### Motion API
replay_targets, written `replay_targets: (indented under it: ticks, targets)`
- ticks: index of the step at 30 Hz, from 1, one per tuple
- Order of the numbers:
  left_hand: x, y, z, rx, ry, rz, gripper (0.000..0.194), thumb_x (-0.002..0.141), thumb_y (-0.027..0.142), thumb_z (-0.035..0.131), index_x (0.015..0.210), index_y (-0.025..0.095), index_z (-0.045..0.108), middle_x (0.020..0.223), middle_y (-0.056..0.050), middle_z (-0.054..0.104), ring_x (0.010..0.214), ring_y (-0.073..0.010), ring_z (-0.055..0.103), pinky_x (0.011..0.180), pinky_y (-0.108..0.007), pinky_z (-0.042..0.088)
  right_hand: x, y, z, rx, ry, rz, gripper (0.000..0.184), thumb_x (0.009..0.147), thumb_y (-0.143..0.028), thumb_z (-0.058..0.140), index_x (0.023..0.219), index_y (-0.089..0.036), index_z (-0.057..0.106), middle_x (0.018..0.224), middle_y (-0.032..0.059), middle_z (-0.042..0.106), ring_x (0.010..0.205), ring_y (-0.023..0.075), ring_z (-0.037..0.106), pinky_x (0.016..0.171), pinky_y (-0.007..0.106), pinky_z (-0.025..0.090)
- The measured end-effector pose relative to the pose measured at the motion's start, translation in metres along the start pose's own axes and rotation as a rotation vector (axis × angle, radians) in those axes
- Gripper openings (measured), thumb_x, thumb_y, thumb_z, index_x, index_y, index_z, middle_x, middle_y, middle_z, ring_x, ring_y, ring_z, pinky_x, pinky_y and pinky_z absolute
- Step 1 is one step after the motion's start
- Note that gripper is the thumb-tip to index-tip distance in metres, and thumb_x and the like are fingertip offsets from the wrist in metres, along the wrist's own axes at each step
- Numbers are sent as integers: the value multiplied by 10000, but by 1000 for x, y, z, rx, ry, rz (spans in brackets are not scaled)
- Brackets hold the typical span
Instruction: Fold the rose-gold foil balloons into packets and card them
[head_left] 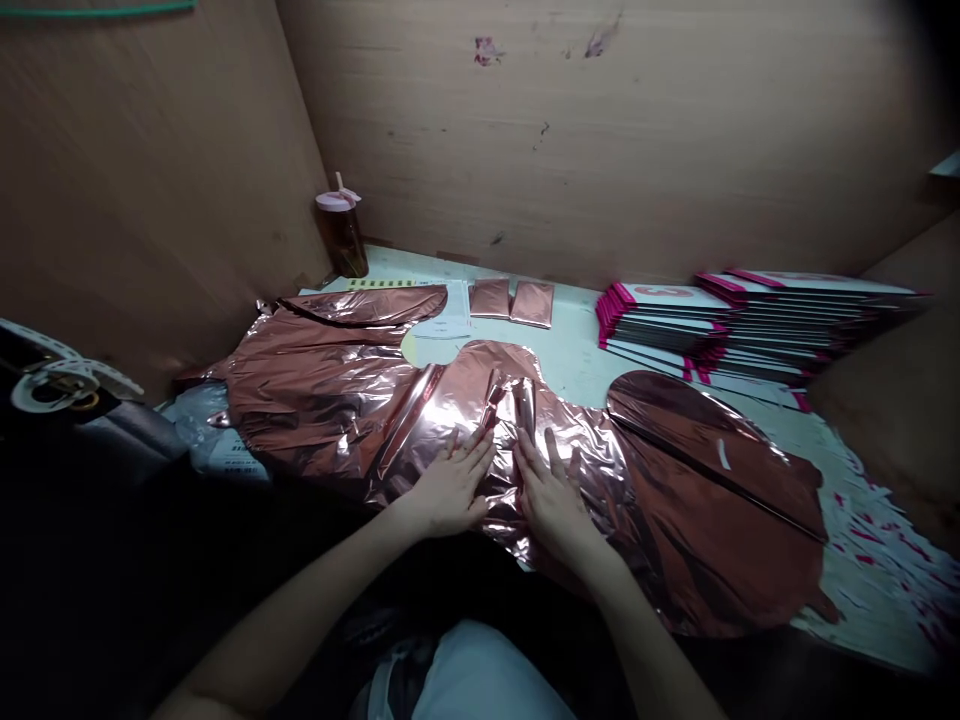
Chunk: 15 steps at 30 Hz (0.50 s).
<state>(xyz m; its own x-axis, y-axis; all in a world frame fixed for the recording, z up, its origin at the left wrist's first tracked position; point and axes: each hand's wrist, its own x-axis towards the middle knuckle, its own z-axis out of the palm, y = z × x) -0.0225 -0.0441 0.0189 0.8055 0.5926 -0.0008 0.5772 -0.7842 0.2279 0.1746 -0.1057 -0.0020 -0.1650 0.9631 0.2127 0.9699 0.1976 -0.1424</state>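
Note:
A large rose-gold foil balloon (pixel 300 390), flat and shiny, lies spread across the table, its ends reaching far left and right. Both of my hands press on its wrinkled middle part. My left hand (pixel 453 485) rests flat on the foil with fingers outstretched. Just to its right, my right hand (pixel 553 500) also lies flat, fingers spread. Between the hands runs a raised crease in the foil. Neither hand grasps anything. Behind the balloon are two small folded rose-gold foil packets (pixel 532 303), side by side.
Stacked white and pink printed packages (pixel 787 320) stand at the back right. A lidded cup with dark drink (pixel 343 235) is in the back left corner. Paper scraps (pixel 885 550) litter the right side. Clear plastic bags (pixel 214 435) lie at the left edge. Wooden panels (pixel 600 150) enclose the table.

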Motion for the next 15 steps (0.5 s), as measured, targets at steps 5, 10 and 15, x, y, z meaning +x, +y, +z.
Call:
replay_targets:
  ticks: [5,10,15]
  targets:
    - [-36,2,-3,-21,-2,243,979,827,642,572,1548,99,194,1601,-172,220,1490,-323,181,1206,-513,100,-43,14,-26,141,-217,-271,985,831,-626,569,1566,-112,161,1615,143,179,1490,342,137,1191,578,195]
    - [-59,15,22,-15,318,341,354,972,126,466,1308,178,562,1260,-79,666,1196,-192,571,1024,-350,406,-84,5,-20,308,26,-339,651,889,-139,480,1519,-179,322,1508,120,435,1438,249,330,1128,456,390]
    - [-34,16,14,-270,349,-14,129,934,203,576,979,203,697,962,-44,716,982,-219,581,895,-370,440,-59,2,-4,653,262,31,212,962,-228,470,1054,-196,658,1025,88,710,967,211,667,805,325,547]
